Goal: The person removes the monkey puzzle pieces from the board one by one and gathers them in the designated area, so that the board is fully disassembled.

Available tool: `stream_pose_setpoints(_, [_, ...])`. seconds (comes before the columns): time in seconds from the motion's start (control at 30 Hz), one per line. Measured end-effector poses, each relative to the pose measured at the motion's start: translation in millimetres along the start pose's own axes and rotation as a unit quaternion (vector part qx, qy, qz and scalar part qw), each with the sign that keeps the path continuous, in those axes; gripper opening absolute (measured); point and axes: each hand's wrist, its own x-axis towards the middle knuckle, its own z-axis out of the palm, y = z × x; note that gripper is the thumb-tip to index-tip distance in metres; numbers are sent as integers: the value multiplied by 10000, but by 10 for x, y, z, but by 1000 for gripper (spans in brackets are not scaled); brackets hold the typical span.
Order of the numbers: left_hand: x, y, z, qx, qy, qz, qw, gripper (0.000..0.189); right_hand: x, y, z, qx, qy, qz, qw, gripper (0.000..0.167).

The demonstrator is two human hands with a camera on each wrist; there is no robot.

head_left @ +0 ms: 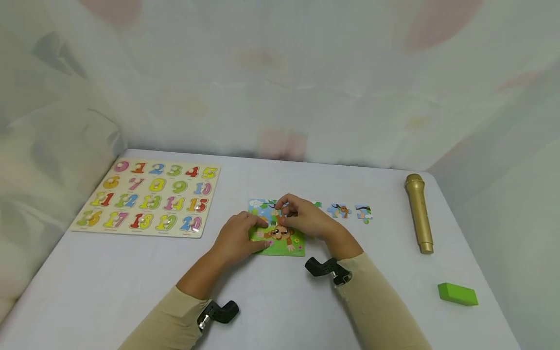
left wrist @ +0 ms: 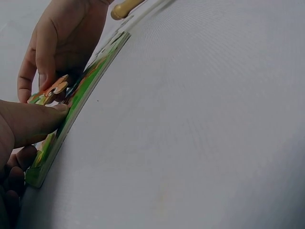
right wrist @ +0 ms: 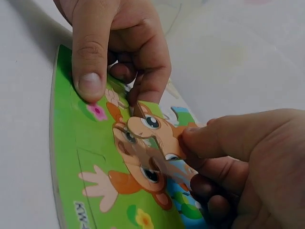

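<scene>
A picture puzzle board (head_left: 297,250) with a cartoon monkey on green ground lies in the middle of the table. My left hand (head_left: 238,238) rests over its left side, the thumb (right wrist: 90,76) pressing on the green border. My right hand (head_left: 308,218) pinches a puzzle piece (right wrist: 162,131) between thumb and fingers. That piece shows part of the monkey's face and tilts over the matching face on the board. In the left wrist view the piece (left wrist: 52,90) stands raised above the board, close by the left thumb. The right palm hides part of the board's upper right.
Two loose puzzle pieces (head_left: 340,210) (head_left: 364,213) lie to the right of the board, with another partly behind the right hand. A wooden number board (head_left: 199,232) lies at the left. At the right are a gold microphone (head_left: 419,214) and a green block (head_left: 457,294).
</scene>
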Motion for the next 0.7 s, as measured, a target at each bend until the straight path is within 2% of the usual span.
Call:
stream_pose_setpoints(0.3, [14, -4, 14, 102, 8, 25, 9999, 42, -51, -8, -75, 289, -68, -50, 9995, 32])
stream_pose_setpoints(0.57, [14, -3, 16, 101, 3, 51, 9999, 42, -136, -39, -176, -40, -28, -39, 10000, 32])
stream_pose_setpoints(0.7, [11, -6, 13, 127, -10, 10, 9999, 43, -194, -53, -205, -12, -5, -41, 10000, 32])
